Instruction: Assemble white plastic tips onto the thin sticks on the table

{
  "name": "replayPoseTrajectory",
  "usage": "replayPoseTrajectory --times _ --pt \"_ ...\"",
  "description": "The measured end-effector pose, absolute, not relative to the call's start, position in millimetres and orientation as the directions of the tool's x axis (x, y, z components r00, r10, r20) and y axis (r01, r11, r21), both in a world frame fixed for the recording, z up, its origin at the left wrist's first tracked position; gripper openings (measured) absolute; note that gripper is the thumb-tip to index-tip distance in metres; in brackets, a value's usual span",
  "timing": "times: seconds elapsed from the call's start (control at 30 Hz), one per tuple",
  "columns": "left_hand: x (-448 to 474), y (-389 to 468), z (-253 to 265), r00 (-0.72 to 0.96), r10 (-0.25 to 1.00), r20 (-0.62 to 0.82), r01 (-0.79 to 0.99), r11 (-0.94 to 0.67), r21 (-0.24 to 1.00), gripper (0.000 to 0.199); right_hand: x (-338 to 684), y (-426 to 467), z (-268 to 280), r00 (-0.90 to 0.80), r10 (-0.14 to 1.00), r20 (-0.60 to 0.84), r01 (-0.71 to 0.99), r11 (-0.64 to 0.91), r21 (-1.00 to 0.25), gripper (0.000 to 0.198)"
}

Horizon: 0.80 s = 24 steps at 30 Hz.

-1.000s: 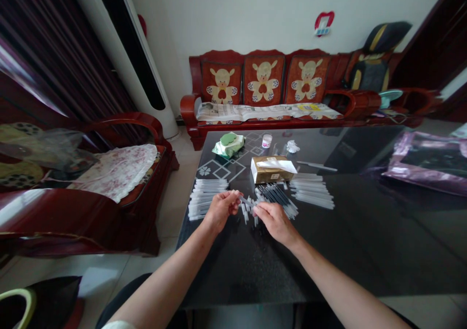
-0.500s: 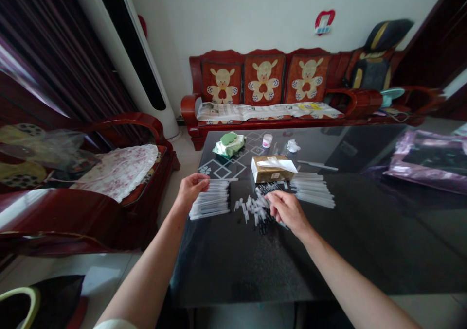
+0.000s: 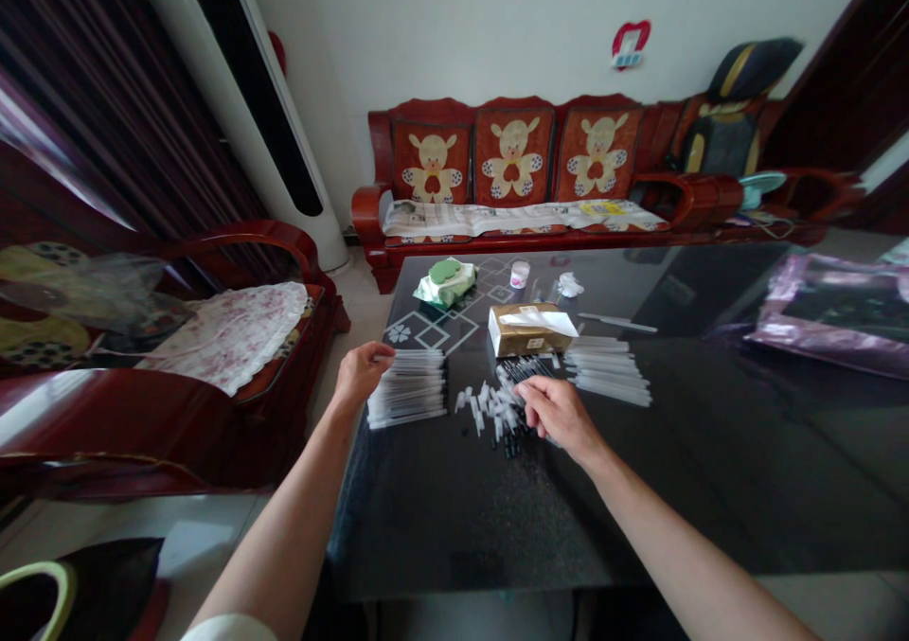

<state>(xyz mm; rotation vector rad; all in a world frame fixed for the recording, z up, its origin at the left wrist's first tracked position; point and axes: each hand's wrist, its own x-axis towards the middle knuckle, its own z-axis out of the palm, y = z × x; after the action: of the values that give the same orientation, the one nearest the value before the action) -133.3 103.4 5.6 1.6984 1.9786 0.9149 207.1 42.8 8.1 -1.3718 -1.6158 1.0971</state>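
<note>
My left hand (image 3: 365, 373) is at the far left corner of a row of translucent white pen barrels (image 3: 406, 390). Its thumb and fingers are pinched together at the end of the farthest barrel; whether they grip it I cannot tell. Over a loose heap of small whitish pen caps (image 3: 502, 410), my right hand (image 3: 559, 412) has its fingers closed, and what they hold is hidden. Thin black-and-clear pen parts (image 3: 522, 367) lie behind the caps, with small black pieces (image 3: 511, 446) in front. To the right a second row of whitish tubes (image 3: 609, 372) lies on the table.
A tissue box (image 3: 529, 330) stands behind the heap. Farther back on the dark glossy table (image 3: 639, 489) are a green wipes pack (image 3: 445, 284), a small white cup (image 3: 520, 275) and a crumpled tissue (image 3: 569, 285). A purple plastic package (image 3: 774, 324) lies at right.
My left hand has drawn back slightly to the left, and the barrel that ran rightward from its fingers now lines up with the row. My right hand has barely moved.
</note>
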Motion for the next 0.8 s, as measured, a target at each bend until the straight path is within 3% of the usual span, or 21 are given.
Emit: replayPoseTrajectory --times 0.23,0.37,0.43,0.5,0.63,0.8 --pt "-136 103 4 -0.105 0.987 0.125 0.820 0.015 0.573 0.024 244 58 16 -0.004 0.999 0.054 0.415 0.051 -0.908 0.031" --pt "-120 96 15 -0.118 0.971 0.210 0.838 -0.016 0.545 0.021 271 66 11 0.018 1.000 0.006 0.542 -0.005 -0.840 0.026" --pt "-101 89 22 -0.117 0.953 0.280 0.801 -0.076 0.593 0.020 282 67 10 0.007 1.000 -0.002 0.684 -0.006 -0.730 0.021" --pt "-76 78 26 -0.078 0.943 0.325 0.701 -0.180 0.690 0.019 293 68 11 0.028 0.999 0.025 0.840 -0.010 -0.543 0.018" --pt "-19 48 26 0.048 0.965 0.259 0.370 -0.258 0.893 0.015 316 69 18 0.132 0.989 0.070 0.974 -0.117 -0.194 0.017" --pt "13 25 20 0.243 0.956 0.164 0.218 -0.219 0.951 0.014 339 68 18 0.224 0.974 0.016 0.974 -0.223 -0.047 0.018"
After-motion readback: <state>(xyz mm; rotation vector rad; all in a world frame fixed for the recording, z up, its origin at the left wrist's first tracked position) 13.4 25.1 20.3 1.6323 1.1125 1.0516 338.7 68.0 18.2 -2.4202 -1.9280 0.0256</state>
